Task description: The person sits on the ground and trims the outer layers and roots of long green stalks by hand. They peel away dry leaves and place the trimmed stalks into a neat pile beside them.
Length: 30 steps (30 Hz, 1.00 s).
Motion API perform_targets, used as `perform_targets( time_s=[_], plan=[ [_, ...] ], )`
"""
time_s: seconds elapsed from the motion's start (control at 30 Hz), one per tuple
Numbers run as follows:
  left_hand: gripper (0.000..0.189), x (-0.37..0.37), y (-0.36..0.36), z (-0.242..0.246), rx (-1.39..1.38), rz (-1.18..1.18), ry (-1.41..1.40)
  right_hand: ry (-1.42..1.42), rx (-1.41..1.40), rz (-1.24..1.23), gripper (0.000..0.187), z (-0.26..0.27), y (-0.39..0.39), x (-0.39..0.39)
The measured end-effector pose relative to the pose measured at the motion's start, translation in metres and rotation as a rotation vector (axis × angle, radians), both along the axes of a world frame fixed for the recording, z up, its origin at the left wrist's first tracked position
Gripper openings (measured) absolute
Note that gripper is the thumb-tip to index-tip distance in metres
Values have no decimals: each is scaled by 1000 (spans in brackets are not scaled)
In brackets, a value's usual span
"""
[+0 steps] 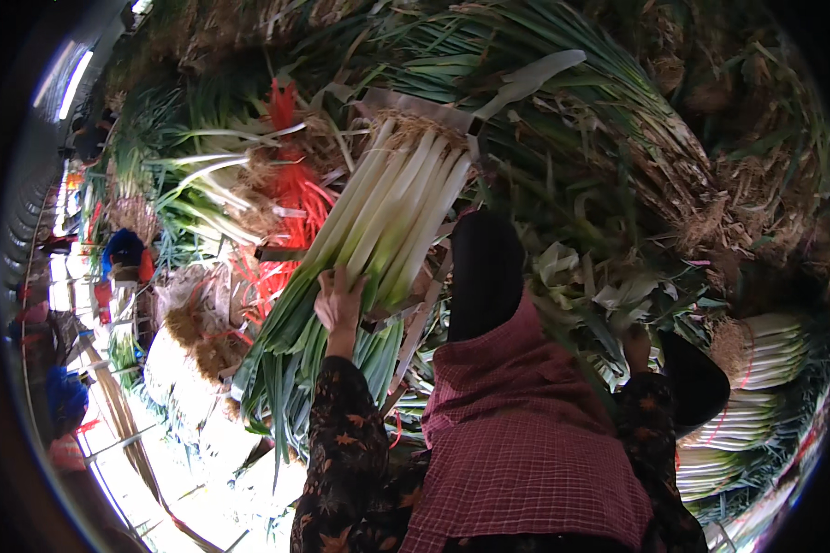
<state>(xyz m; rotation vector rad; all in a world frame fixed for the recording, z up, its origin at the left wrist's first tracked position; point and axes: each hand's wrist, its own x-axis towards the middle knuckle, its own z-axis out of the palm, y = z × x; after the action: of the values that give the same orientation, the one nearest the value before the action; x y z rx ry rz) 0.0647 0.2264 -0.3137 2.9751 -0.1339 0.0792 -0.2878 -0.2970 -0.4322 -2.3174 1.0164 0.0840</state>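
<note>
My left hand (339, 304) rests on a row of cleaned leeks (394, 214), where the white stalks turn green. The leeks lie slanted in front of me, roots against a metal plate (422, 105) at the top and leaves hanging towards the lower left. Whether its fingers grip them is unclear. My right hand (638, 345) is beside my right side, dark and blurred among loose leek leaves (595, 311); its fingers and anything in them cannot be made out.
Untrimmed leeks (650, 138) are heaped at the upper right. Red plastic ties (290, 186) hang left of the cleaned row, beside loose leeks (214, 180). Tied leek bundles (768, 352) are stacked at the right. Other people (123, 252) are at the far left.
</note>
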Motion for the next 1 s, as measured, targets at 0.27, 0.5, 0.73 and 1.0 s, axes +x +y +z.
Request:
perform_targets(
  time_s=[0.27, 0.5, 0.73, 1.0],
  plan=[
    [40, 23, 10, -46, 569, 335, -217, 280, -17, 227, 21, 38, 49, 87],
    [41, 42, 17, -31, 605, 296, 28, 454, 257, 437, 25, 67, 20, 155],
    [37, 99, -85, 85, -412, 171, 22, -153, 40, -56, 19, 53, -101, 207],
    [26, 37, -360, 103, -500, -493, 632, 288, -94, 33, 39, -52, -173, 227]
  ],
)
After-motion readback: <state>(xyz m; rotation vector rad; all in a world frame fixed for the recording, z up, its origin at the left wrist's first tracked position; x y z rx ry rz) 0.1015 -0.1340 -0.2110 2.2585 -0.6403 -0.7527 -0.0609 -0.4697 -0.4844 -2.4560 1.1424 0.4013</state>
